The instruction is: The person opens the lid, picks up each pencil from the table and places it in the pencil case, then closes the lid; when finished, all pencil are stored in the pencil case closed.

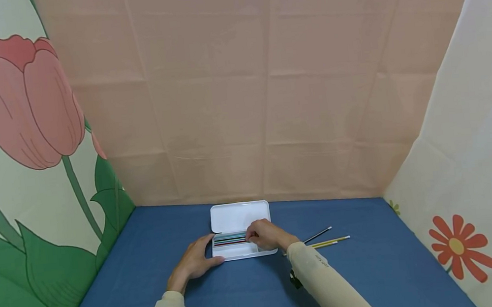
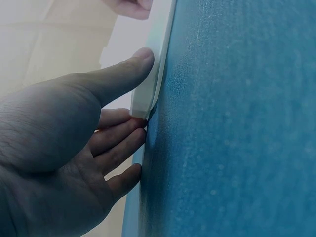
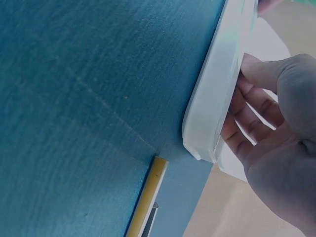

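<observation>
An open white pencil case (image 1: pixel 242 256) lies on the blue table with its lid (image 1: pixel 239 216) folded back. Several dark, red and green pencils (image 1: pixel 229 239) lie side by side in its left part. My left hand (image 1: pixel 197 258) grips the case's left end, thumb (image 2: pixel 133 69) against the front wall and fingers at the end. Bent over the case's right half, my right hand (image 1: pixel 266 234) has its thumb and fingertips inside the rim, by the pencils' right ends. I cannot tell whether a pencil is between those fingertips, as the case wall hides them in the right wrist view.
Right of the case, partly behind my right wrist, lie a dark pencil (image 1: pixel 318 234) and two yellow pencils (image 1: pixel 332 241). A beige cloth wall (image 1: pixel 223 101) stands behind the table, with flower-printed panels (image 1: pixel 455 247) at both sides.
</observation>
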A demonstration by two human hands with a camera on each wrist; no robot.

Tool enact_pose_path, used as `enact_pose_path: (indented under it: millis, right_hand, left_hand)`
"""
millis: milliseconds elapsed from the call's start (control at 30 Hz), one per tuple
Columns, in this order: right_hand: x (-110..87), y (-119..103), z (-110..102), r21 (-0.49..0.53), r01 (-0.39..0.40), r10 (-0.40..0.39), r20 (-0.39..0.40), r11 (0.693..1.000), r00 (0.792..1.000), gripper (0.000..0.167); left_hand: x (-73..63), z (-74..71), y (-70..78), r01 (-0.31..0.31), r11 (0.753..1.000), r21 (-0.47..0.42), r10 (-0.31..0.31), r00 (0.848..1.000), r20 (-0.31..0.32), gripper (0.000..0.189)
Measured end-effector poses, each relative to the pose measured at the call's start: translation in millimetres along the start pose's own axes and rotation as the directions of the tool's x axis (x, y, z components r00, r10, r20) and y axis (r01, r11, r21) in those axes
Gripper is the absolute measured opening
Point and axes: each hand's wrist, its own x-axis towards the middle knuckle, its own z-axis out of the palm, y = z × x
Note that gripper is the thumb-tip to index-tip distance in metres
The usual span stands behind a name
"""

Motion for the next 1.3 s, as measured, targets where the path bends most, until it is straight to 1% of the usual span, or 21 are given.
enact_pose_path:
  millis: [133,200,433,600,800,933,1033,1300]
  right_hand:
    - [-0.2,1.6,0.6,0.006,-0.025,0.025,0.001,1.000,1.000,0.020]
    - [-0.9,2.5,0.1,0.005,-0.024,0.024,-0.002,1.000,1.000,0.020]
    - [-7.2,5.5,-5.4,0.012,0.041,-0.040,-0.035,0.999,0.999,0.017]
    - [-15.8,8.6,-10.6,0.009,0.058,-0.058,-0.061,0.998,0.996,0.014]
    - [-33.3,15.8,-17.3,0.010,0.030,-0.029,-0.100,0.999,0.995,0.011]
    - [-48.6,22.1,-22.0,-0.020,0.048,-0.050,-0.136,0.999,0.989,0.010]
    - [-60.4,26.1,-25.2,-0.023,0.048,-0.051,-0.153,0.999,0.987,0.010]
    - [-90.8,42.1,-28.9,-0.010,-0.007,0.005,-0.171,1.000,0.985,0.012]
  left_hand:
    - [0.3,0.0,1.0,-0.002,1.000,0.005,0.002,1.000,-0.001,0.086]
    - [0.6,0.1,1.3,-0.002,1.000,0.006,0.002,1.000,-0.001,0.086]
    - [1.3,0.2,1.8,0.000,1.000,0.015,0.000,1.000,-0.004,0.086]
    - [1.2,0.4,2.2,-0.009,1.000,0.013,0.009,1.000,-0.007,0.086]
    - [0.9,0.5,3.3,-0.015,1.000,0.013,0.015,1.000,-0.008,0.086]
    - [0.7,0.0,3.2,-0.017,1.000,0.007,0.017,1.000,-0.012,0.085]
    - [-0.2,-0.6,3.0,-0.015,1.000,0.008,0.015,1.000,-0.011,0.085]
    - [-1.1,0.3,0.7,-0.021,1.000,0.012,0.021,1.000,-0.012,0.086]
